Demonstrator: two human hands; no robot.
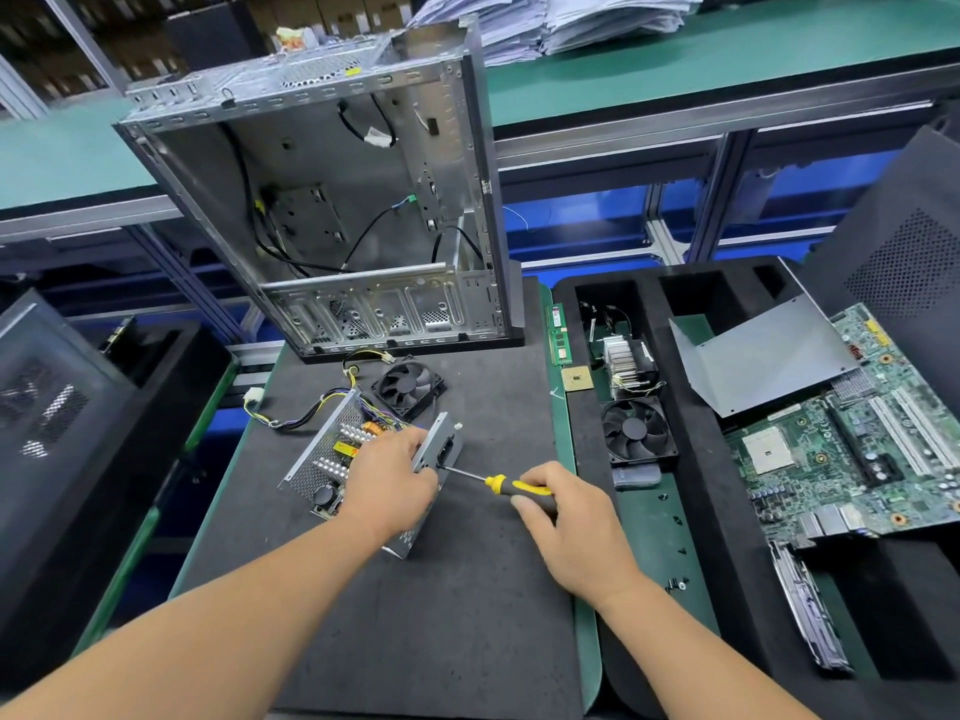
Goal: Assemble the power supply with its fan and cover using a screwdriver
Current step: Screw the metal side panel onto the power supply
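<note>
The open power supply (pixel 332 459) lies on the dark mat (pixel 415 615), its circuit board and coils exposed and its wire bundle trailing up and left. My left hand (pixel 389 480) grips its right end wall. My right hand (pixel 566 517) holds a yellow and black screwdriver (pixel 498 483), whose tip touches the outer face of that wall. A loose black fan (pixel 409 388) lies just behind the supply. A bent grey metal cover (pixel 763 356) rests on the foam tray at the right.
An empty computer case (pixel 337 210) stands upright behind the mat. The black foam tray (pixel 701 459) holds a heatsink (pixel 621 361), another fan (pixel 636 431), a motherboard (pixel 857 433) and small screws (pixel 675 584). A dark case panel (pixel 57 407) leans at the left.
</note>
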